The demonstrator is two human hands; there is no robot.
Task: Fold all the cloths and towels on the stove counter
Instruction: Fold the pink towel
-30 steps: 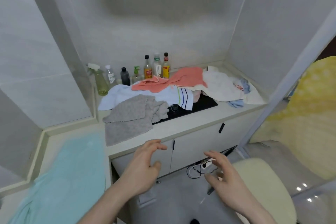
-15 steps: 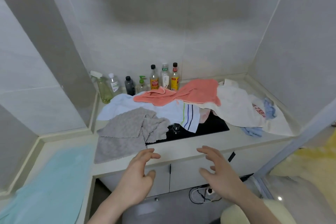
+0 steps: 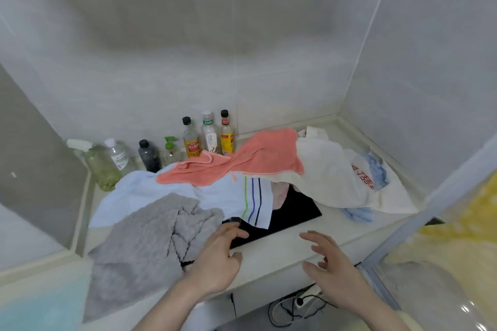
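Left hand (image 3: pixel 215 260) hovers over the counter's front edge, fingers spread and loosely bent, holding nothing; fingertips near the stove's black glass (image 3: pixel 293 212). Right hand (image 3: pixel 330 263) alongside, likewise spread and empty. Nothing folded yet.

Grey towel (image 3: pixel 145 239) lies rumpled just left of the left hand, one corner hanging over the edge. Behind it: pale blue striped towel (image 3: pixel 188 193), coral cloth (image 3: pixel 250 161) draped on top, white printed cloth (image 3: pixel 330 180) to the right, and a small blue cloth (image 3: pixel 376 172), possibly two pieces, partly hidden.

Judgement: start with the grey towel, nearest and uncovered. Pinch two corners, lift clear, shake flat before folding. Keep sleeves and cloth away from the bottles (image 3: pixel 209 134) at the back wall.
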